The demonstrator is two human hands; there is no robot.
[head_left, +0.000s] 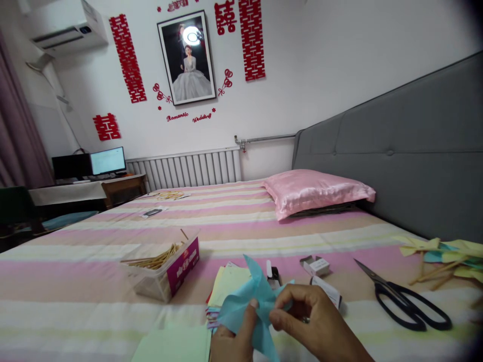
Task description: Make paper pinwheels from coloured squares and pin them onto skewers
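So the blue pinwheel (260, 294) is up in both hands, over the near part of the striped bed (94, 281). Take it as the middle of the clock for the rest of this.

Left hand (234, 344) comes in from about 7 o'clock, thumb pressed on the paper near the hub, fingers behind, so that's a proper grip. Right hand (315, 319) is at 4 o'clock, fingers curled, thumb and index nearly meeting at the edge by the hub. Can't tell if it has paper or some small part between the tips.

Progress-wise, I'd call this one mostly shaped: the blades flare out already, but the thumb hides part of the centre, so no idea if it's fastened. No stick shows on it, so I reckon that part isn't done.

Way out between 2 and 3 there's a bunch of yellow and blue pinwheels (449, 251) with sticks, which look finished to me. Plenty of material left: a multicoloured paper stack (228, 284) close by at 10, pale green paper (175, 344) at 8, and a plastic tub (151, 286) of wooden sticks (160, 260) between 9 and 10. Scissors (400, 296) lie at 3, and an opened small box (319, 265) sits at 2.
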